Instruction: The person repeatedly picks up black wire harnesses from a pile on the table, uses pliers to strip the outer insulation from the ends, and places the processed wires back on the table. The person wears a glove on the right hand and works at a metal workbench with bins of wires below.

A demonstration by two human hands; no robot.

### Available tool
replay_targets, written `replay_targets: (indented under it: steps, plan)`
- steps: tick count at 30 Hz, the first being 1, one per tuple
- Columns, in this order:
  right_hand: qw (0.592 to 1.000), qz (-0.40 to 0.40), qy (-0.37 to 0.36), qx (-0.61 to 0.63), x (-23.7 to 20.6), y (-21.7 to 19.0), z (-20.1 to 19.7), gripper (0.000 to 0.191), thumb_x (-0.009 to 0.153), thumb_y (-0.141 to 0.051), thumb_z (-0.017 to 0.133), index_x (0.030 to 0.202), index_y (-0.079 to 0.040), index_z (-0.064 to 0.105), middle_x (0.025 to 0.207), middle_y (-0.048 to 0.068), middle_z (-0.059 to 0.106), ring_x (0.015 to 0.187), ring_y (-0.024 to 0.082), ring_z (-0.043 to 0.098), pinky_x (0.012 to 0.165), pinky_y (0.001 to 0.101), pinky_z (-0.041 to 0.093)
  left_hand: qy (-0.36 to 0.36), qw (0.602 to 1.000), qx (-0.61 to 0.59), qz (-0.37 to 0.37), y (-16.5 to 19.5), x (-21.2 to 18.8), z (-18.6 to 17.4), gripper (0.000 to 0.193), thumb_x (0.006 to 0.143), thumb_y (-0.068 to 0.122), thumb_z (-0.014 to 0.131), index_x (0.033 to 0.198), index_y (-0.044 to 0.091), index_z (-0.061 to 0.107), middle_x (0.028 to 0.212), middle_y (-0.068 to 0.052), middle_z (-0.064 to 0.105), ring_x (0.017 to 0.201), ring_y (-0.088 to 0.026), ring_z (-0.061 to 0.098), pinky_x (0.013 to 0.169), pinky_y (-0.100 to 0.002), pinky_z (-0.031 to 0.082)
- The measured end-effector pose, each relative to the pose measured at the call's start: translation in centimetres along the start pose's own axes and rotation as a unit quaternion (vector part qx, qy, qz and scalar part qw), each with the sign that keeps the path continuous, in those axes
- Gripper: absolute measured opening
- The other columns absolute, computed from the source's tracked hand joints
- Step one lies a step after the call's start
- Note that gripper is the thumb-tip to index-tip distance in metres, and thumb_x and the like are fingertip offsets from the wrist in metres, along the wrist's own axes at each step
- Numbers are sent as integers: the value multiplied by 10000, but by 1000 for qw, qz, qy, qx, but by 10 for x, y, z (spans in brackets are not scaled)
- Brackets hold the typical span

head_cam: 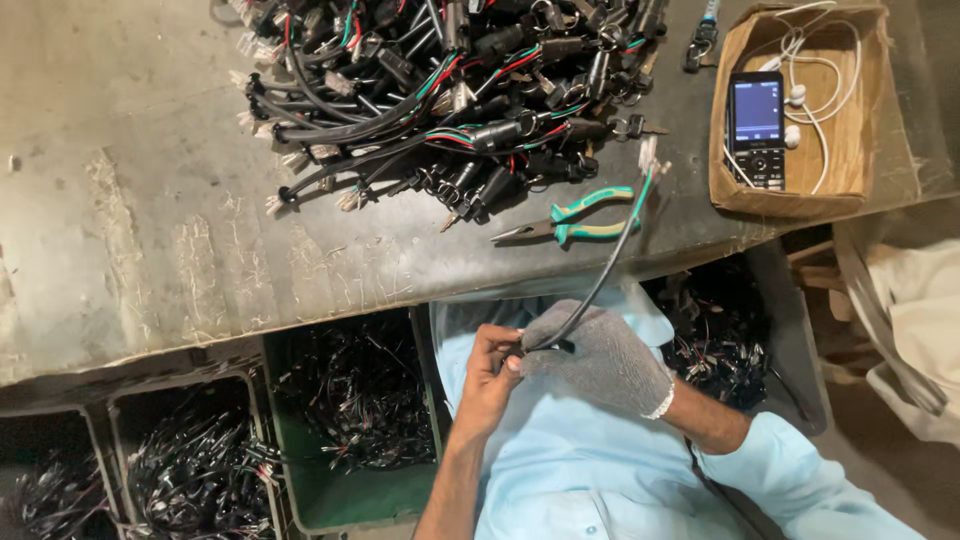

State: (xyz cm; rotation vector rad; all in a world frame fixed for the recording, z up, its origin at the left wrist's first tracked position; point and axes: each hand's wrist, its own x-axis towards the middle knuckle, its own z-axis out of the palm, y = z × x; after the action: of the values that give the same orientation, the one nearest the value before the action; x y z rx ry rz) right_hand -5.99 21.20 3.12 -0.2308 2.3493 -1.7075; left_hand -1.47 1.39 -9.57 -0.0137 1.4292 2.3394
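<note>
I'm pinching one black cable (pixel 600 275) between bare left hand (pixel 490 375) and gloved right hand (pixel 600 360), big finished-looking pile (pixel 440 90) sitting ahead, pliers (pixel 570 222) lying unused.

Cable (pixel 598 275) end hidden inside gloved right hand (pixel 600 358); wire pile (pixel 440 90) cut off at top edge

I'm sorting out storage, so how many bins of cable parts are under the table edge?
4 show: a green bin below centre, two bins at lower left, and a dark bin at right. More may be hidden.
</note>
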Motion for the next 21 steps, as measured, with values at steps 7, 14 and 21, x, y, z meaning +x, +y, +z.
replay_targets:
  steps: [7,14,21]
  plan:
    - [995,-35,36,-90,-6,18,5,224,780,-167,842,957,-55,763,899,75,767,840,167,707,737,314,555,3,951,299,77,11,-5,14,310,1067,239,604,1299,44,538,1100,-35,644,975,-117,616,876,-266,504]
    - [985,153,20,79,-5,48,12,255,789,-129,815,989,-34,690,857,44,722,794,99,655,714,289,547,-44,985,167,-17,22,7,17,377,1071,307,563,1336,42,524,1023,-47,547,899,-151,500,808,-300,462]
    - [969,233,47,61,-12,9,-29,250,766,-105,775,1012,-134,747,986,7,689,785,156,750,586,381,591,11,968,237,81,22,6,35,334,1103,308,531,1306,44,512,1012,-46,582,907,-134,539,832,-295,480]
